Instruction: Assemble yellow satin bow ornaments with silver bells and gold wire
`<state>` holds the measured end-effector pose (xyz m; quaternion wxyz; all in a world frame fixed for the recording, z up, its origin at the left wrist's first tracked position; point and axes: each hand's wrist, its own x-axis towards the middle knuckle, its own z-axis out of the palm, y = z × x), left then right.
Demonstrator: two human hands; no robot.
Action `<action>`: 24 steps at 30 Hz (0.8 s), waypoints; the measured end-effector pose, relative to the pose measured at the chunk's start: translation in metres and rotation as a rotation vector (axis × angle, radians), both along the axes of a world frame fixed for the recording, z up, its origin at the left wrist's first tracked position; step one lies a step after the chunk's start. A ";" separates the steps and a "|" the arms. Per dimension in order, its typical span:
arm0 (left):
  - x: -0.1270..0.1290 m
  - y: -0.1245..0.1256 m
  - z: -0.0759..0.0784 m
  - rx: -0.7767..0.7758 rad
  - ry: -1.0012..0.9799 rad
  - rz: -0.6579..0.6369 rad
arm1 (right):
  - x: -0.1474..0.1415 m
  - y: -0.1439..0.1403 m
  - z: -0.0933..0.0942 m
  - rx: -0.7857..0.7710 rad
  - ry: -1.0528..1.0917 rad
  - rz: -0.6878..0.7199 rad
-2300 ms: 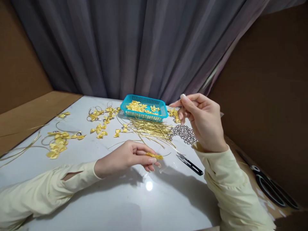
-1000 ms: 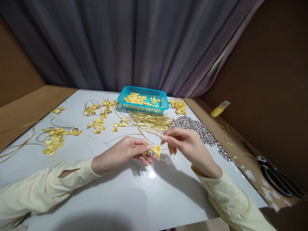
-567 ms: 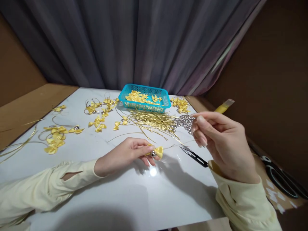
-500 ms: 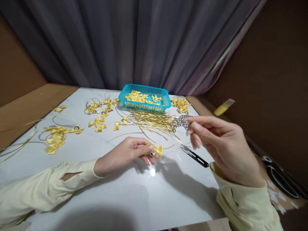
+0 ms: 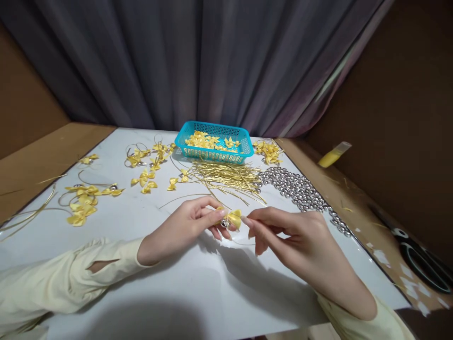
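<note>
My left hand [image 5: 198,218] is closed, holding a yellow satin bow [image 5: 234,217] between thumb and fingers just above the table. A small shiny silver bell or bead [image 5: 224,223] sits at the bow's middle, by the thumb tip. My right hand [image 5: 288,238] pinches thumb and forefinger together at the bow's right edge; what lies between the tips is too small to make out. A thin cord [image 5: 244,243] runs below the bow toward the right fingers. Behind both hands lies a bundle of gold cords [image 5: 226,175].
A blue basket [image 5: 214,157] of yellow bows stands at the back. Silver beads [image 5: 300,186] spread along the right side. Finished-looking bows with cords [image 5: 83,200] lie on the left. Large black scissors [image 5: 421,264] and a yellow tube [image 5: 334,155] are at the right.
My right hand has come down and left to the bow, uncovering the silver beads and covering the black thread snips. My left hand keeps its grip on the bow, nearly unmoved.
</note>
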<state>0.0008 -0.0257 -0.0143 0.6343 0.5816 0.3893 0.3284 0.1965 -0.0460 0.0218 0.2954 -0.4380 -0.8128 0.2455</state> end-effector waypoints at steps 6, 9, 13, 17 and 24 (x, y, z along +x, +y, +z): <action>0.000 -0.004 0.003 0.018 0.012 0.020 | -0.004 -0.002 -0.005 -0.079 -0.001 0.006; 0.000 -0.005 0.002 0.034 0.020 0.028 | -0.006 -0.002 -0.005 -0.095 -0.001 -0.010; 0.001 -0.005 0.001 0.027 0.017 0.039 | -0.007 -0.004 -0.005 -0.110 0.016 -0.021; 0.001 -0.004 0.002 0.032 0.019 0.051 | -0.009 -0.004 -0.004 -0.131 0.034 -0.018; 0.002 -0.005 0.000 0.037 0.011 0.044 | -0.010 -0.004 -0.008 -0.088 0.044 -0.041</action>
